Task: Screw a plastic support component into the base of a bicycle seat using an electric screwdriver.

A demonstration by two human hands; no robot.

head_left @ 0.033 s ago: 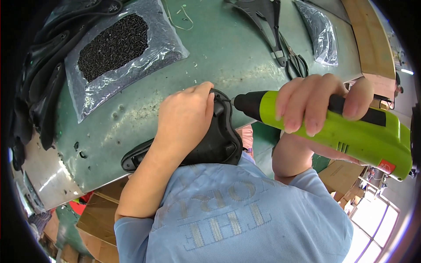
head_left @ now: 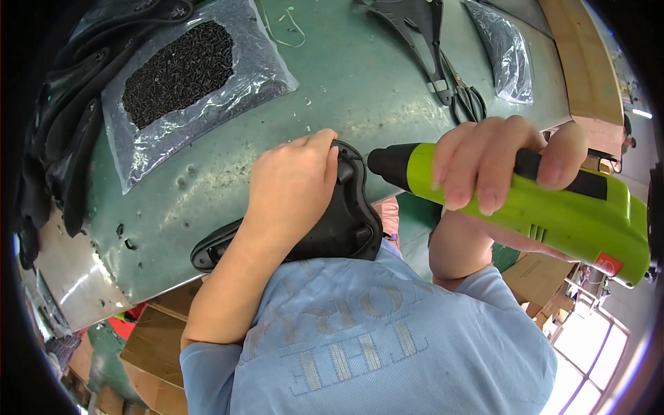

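green worktop [head_left: 332, 83], scuffed and bright with reflections, fills the upper part of the head view, its near edge sloping down to the left. at that edge, against the blue shirt [head_left: 387, 332], lies a black moulded part [head_left: 332, 221], narrow end at lower left, broad end at right, so its long axis climbs from lower left to right. the left hand [head_left: 294, 180] is clamped over its middle and upper edge and is much the nearer of the two. the right hand [head_left: 508, 162] stands apart to the right, wrapped round a green power driver [head_left: 532, 207], whose black nose points left, just beside the broad end's upper corner.

what is hard to make out: the bit at the driver's nose is thin and blurred against the dark part, so i cannot tell whether it touches. the left hand and forearm cover the part's middle, and the shirt meets its lower edge. how the right thumb sits is hidden. a clear bag [head_left: 259, 93] of small black screws [head_left: 180, 76] shows whole enough, but the dark curved pieces [head_left: 79, 166] at far left fade into the rim.
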